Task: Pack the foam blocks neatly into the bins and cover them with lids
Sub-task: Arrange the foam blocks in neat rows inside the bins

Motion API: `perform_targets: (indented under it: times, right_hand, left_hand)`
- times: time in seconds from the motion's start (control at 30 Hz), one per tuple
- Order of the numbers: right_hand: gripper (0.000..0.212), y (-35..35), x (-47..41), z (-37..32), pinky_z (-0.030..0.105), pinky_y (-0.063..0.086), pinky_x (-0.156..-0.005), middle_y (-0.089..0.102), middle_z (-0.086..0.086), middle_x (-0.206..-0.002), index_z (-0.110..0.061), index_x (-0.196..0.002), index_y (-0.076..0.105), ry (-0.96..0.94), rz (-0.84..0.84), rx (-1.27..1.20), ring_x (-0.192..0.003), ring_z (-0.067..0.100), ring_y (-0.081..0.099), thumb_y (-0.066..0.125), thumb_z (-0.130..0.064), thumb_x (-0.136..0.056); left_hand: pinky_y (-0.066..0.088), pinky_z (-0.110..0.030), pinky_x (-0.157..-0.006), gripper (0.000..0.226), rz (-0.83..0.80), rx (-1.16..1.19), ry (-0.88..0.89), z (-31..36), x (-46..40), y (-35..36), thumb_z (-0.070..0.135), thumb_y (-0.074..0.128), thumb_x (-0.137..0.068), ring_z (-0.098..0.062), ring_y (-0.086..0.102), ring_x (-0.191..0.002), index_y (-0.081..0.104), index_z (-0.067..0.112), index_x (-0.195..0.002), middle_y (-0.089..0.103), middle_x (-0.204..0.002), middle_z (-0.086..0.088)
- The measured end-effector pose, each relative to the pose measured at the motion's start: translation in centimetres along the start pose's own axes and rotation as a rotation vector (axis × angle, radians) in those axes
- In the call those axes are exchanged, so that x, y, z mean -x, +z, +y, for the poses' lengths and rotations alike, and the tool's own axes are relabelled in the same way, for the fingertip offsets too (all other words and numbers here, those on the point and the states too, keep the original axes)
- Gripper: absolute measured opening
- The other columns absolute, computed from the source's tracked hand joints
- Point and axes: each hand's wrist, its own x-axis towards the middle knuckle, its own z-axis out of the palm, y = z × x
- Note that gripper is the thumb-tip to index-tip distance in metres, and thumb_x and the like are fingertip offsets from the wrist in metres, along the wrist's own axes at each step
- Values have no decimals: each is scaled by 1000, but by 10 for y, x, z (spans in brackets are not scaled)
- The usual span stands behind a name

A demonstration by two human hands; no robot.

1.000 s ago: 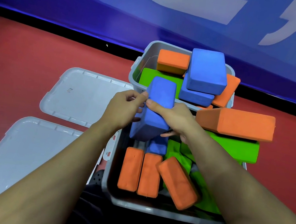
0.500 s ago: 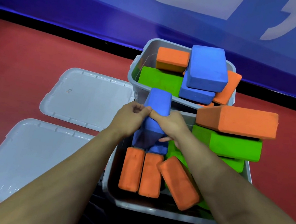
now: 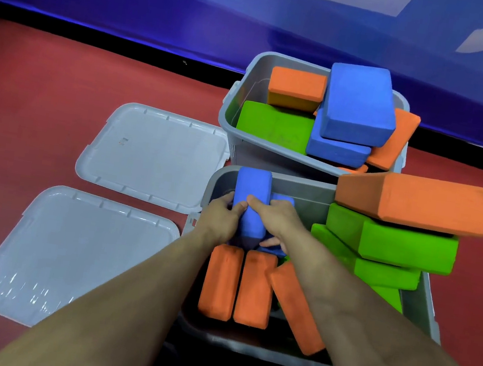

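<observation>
Blue foam block (image 3: 250, 203): rectangular, matte, rounded edges, standing on end at far-left corner of near bin (image 3: 422, 304). Gripped by left hand (image 3: 222, 216) and right hand (image 3: 275, 219), fingers curled round both sides. Near bin: orange blocks (image 3: 237, 285) on edge, green blocks (image 3: 381, 247) stacked above rim. Far bin (image 3: 233, 103): mixed blocks heaped. Two lids (image 3: 76, 255) flat on floor, left.
</observation>
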Motion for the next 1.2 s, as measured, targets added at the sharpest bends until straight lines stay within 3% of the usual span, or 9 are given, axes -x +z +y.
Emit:
perform_targets:
  times: [0.17, 0.27, 0.37, 0.5, 0.63, 0.77, 0.87, 1.13, 1.2]
  right_hand:
    - [65, -3, -17, 10, 37, 45, -91, 66, 10, -120, -20, -92, 68, -35, 291, 421, -116, 33, 57, 62, -81, -70]
    - [111, -13, -23, 13, 46, 32, -113, 32, 12, -154, -25, -145, 44, 95, 387, 360, -142, 36, 30, 73, -85, -55]
    - [148, -15, -31, 20, 50, 28, -119, 12, 16, -165, -14, -160, 7, 218, 266, 191, -151, 34, 20, 83, -79, -50]
    - [131, -11, -45, 32, 37, 46, -106, 39, 12, -156, 0, -153, 20, 195, 195, 12, -137, 28, 47, 89, -62, -61]
    - [134, -1, -59, 30, 42, 46, -106, 40, 14, -153, -3, -151, 19, 222, 189, 62, -134, 33, 48, 89, -67, -55]
    - [134, 20, -68, 35, 50, 42, -109, 36, 13, -146, -11, -135, 28, 221, 280, 104, -131, 35, 42, 85, -81, -35]
    - [134, 21, -68, 41, 51, 40, -109, 32, 12, -146, -15, -136, 25, 203, 255, 148, -132, 34, 38, 81, -86, -36]
    - [132, -9, -56, 39, 63, 50, -93, 44, 2, -148, -28, -152, 14, 259, 6, 3, -125, 36, 54, 92, -65, -52]
    - [126, -8, -55, 41, 53, 50, -91, 47, 1, -146, -25, -152, 20, 217, 39, -44, -124, 32, 55, 93, -59, -56]
  left_hand:
    - [45, -4, -70, 36, -39, -6, -18, -8, -18, 10, 28, 53, -103, -12, 65, -103, 60, 18, -138, 68, -117, 5]
    - [45, 0, -65, 34, -53, 12, -26, -14, -34, 17, 24, 56, -103, -9, 65, -96, 62, 13, -135, 71, -116, 0]
    - [49, -4, -68, 35, -75, 68, -69, -27, -40, 20, 17, 58, -102, -9, 67, -94, 62, 9, -135, 71, -116, -2]
    - [50, -5, -71, 35, -75, 85, -98, -43, -50, 25, 18, 59, -101, -4, 67, -92, 61, 14, -136, 70, -117, 3]
    - [54, -25, -94, 40, -82, 156, -177, -57, -61, 17, 20, 63, -99, -12, 69, -105, 60, 15, -138, 71, -124, -1]
    - [53, -17, -90, 37, -38, 186, -215, -63, -61, 15, 18, 58, -102, -13, 65, -111, 58, 17, -138, 67, -127, 3]
    - [47, -37, -110, 45, -11, 211, -265, -73, -61, 21, 25, 59, -101, -17, 60, -125, 53, 18, -146, 63, -137, 1]
    - [57, -44, -96, 36, -82, 497, -369, -72, -56, 21, 15, 64, -98, -24, 73, -104, 62, 15, -134, 74, -117, -6]
    - [57, -45, -96, 39, -103, 483, -354, -72, -54, 21, 14, 68, -95, -25, 73, -104, 62, 14, -133, 75, -116, -7]
